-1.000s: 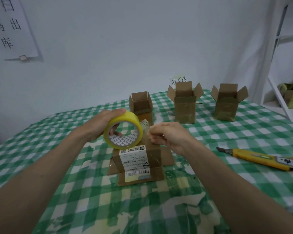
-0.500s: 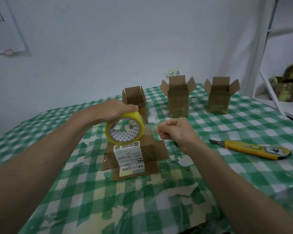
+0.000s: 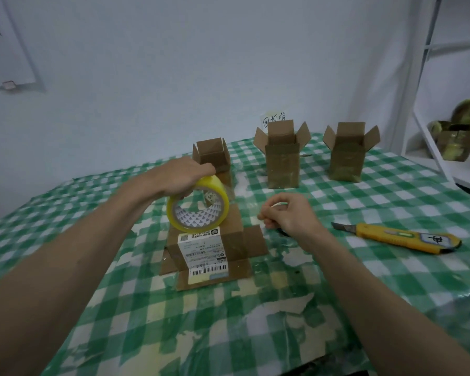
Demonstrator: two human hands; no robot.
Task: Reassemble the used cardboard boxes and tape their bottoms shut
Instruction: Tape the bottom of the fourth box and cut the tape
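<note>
While the yellow tape roll (image 3: 198, 203) is gripped from above by the left hand (image 3: 178, 176), it is held on top of the labelled cardboard box (image 3: 213, 248) near the middle of the checked table (image 3: 255, 321). The right hand (image 3: 289, 213) is curled beside it; whether tape is pinched cannot be told.

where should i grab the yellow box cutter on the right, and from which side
Grip the utility knife around the middle of its yellow handle, coming from above. It lies flat on the tablecloth with the blade tip pointing left toward the right hand, so keep fingers on the wider right half, away from the metal.
</note>
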